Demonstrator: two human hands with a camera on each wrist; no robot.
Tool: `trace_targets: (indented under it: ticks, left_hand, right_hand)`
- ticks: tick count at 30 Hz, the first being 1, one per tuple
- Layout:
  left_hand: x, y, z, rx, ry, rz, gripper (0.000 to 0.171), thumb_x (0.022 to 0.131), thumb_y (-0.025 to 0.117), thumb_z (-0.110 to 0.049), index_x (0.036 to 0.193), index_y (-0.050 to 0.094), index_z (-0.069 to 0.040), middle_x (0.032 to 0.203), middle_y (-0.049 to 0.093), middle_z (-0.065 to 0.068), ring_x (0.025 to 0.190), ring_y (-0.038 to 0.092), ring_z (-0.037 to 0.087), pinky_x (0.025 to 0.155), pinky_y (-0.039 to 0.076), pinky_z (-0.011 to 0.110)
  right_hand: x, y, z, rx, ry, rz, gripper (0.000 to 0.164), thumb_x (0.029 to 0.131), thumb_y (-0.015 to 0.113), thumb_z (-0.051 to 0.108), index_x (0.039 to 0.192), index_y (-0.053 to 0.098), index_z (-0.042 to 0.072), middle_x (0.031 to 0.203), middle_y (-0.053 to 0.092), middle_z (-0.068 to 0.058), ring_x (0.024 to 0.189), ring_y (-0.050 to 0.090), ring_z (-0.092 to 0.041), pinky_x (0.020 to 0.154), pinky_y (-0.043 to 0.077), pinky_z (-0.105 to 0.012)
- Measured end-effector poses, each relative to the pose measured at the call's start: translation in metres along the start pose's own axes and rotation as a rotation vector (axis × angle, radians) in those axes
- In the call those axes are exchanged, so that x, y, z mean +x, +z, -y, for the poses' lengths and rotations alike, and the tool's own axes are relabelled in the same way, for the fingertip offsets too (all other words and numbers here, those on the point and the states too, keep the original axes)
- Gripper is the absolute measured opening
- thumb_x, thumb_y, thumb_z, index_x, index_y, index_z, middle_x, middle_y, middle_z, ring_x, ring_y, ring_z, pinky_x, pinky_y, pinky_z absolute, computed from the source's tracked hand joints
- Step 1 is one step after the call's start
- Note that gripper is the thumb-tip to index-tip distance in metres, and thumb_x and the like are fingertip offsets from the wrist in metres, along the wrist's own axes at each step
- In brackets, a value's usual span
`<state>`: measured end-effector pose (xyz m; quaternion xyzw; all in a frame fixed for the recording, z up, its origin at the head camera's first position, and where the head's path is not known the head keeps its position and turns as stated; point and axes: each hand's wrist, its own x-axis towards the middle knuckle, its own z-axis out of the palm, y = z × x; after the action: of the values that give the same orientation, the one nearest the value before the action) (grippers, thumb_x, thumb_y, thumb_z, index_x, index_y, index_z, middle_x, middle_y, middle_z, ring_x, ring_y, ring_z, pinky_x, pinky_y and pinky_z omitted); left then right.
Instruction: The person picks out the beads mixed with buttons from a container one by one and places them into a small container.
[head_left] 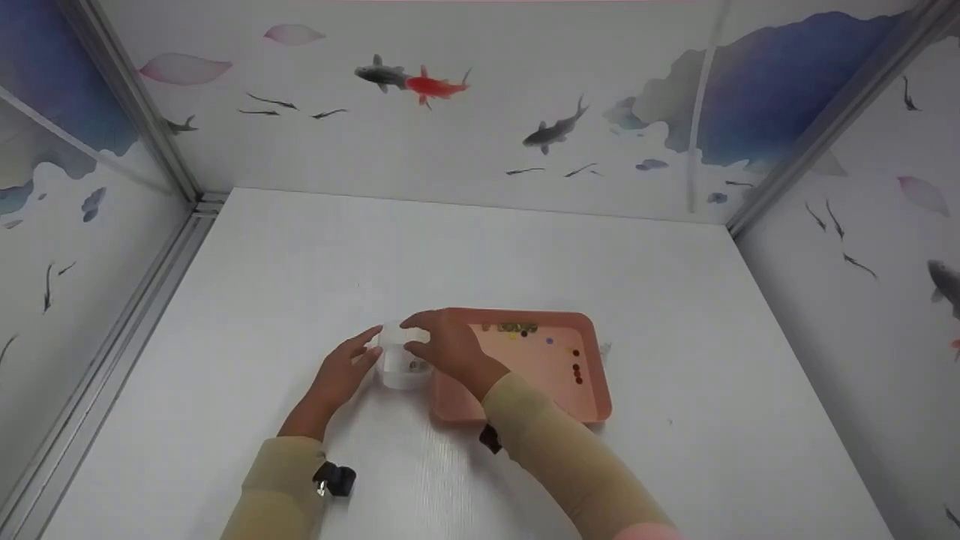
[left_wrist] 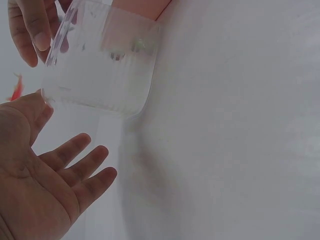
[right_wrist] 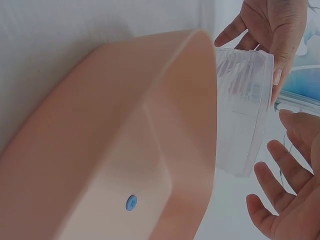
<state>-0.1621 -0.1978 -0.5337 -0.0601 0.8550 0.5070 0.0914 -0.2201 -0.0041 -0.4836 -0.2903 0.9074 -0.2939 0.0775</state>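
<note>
A clear plastic box (head_left: 403,367) stands beside the left end of an orange-pink tray (head_left: 600,390); small dark bits show through its wall. At the box's left side is my left hand (head_left: 343,375), its fingertips right at the upper edge. The left wrist view shows that hand (left_wrist: 45,175) with several fingers stretched out and spread, apart from the wall. Over the box's top reaches my right hand (head_left: 450,349), thumb and forefinger spread. In the right wrist view its fingers (right_wrist: 272,187) are spread and loosely bent beside the top face, nothing between them.
Several small coloured buttons (head_left: 576,367) lie in the tray, with a greenish cluster (head_left: 517,328) along its far wall. A blue button (right_wrist: 131,202) shows up close. White panels with painted fish (head_left: 435,86) enclose the white table (head_left: 675,315) behind and at both sides.
</note>
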Motion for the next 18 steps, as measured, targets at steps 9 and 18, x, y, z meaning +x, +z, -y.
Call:
trace_targets:
  ticks: [9,18]
  left_hand:
    - [0.0005,0.0007,-0.0002,0.028,-0.011,-0.006,0.054,0.102,0.045,-0.043,0.15,0.037,-0.021,0.154,0.032,0.016,0.137,0.035,0.04,0.109,0.03,0.059]
    - [0.0004,0.0005,-0.001,0.024,-0.002,-0.001,0.052,0.103,0.046,-0.038,0.15,0.037,-0.02,0.155,0.031,0.016,0.137,0.036,0.041,0.109,0.031,0.059]
  right_hand:
    - [-0.0006,-0.002,-0.0003,-0.06,0.002,-0.001,0.047,0.088,0.073,0.025,0.133,0.06,0.017,0.14,0.054,-0.004,0.132,0.047,-0.02,0.107,0.041,-0.037]
    - [-0.0049,-0.0071,-0.0014,-0.158,0.007,-0.006,0.068,0.085,0.074,0.042,0.144,0.047,0.023,0.153,0.037,-0.003,0.144,0.028,-0.024,0.111,0.035,-0.043]
